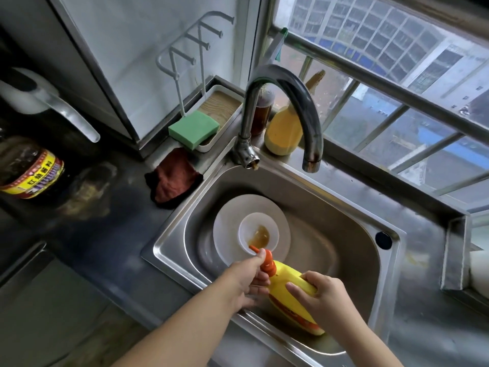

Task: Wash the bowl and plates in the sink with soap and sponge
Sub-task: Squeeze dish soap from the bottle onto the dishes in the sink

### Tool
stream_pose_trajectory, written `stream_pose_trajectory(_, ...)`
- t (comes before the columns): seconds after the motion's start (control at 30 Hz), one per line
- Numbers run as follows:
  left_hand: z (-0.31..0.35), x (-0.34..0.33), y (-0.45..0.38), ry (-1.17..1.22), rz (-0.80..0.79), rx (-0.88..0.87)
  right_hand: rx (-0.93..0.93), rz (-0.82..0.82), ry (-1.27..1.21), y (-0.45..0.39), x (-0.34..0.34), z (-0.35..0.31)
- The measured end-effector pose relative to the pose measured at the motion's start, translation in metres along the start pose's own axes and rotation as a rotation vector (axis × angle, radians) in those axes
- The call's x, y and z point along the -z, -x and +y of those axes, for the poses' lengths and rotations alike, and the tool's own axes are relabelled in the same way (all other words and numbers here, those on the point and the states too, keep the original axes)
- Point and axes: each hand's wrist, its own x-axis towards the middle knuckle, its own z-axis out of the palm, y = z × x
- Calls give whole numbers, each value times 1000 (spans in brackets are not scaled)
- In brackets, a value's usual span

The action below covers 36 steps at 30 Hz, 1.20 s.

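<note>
Stainless steel sink (344, 207) fills frame centre. White round plate (227, 221) lies flat in the basin, small white bowl (258, 231) on it, brown residue inside. Yellow plastic soap bottle (291, 300) at lower centre, tilted, long axis running lower right to upper left, orange pump nozzle (266, 262) pointing at the bowl's near rim. Left hand (248, 280) wrapped around the pump neck, thumb on top. Right hand (322, 295) curled over the bottle body. Green rectangular sponge (194, 128) in the white tray (227, 123), upper centre, well apart from the hands.
</note>
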Motion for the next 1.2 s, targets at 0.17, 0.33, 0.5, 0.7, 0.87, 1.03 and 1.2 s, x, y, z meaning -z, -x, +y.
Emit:
stream_pose_trajectory(0.17, 0, 10, -3, 12, -76, 80, 22, -15, 37, -6, 2, -1)
stream_pose_trajectory(0.33, -5, 12, -7, 80, -90, 70, 76, 20, 37, -11, 1, 3)
stream_pose_trajectory(0.5, -4, 3, -8, 66, -5, 4, 66, 8, 5, -12, 3, 5)
stream_pose_trajectory(0.7, -13, 2, -6, 74, -68, 18, 57, -16, 84, -14, 4, 4)
stream_pose_trajectory(0.87, -3, 6, -7, 52, -79, 43, 98, 41, 68, -14, -1, 6)
stream_pose_trajectory(1.03, -3, 3, -9, 23, -90, 63, 107, 27, 39, -12, 3, 7)
stream_pose_trajectory(1.2, -2, 5, -3, -4, -128, 34, 65, -6, 76, -11, 5, 7)
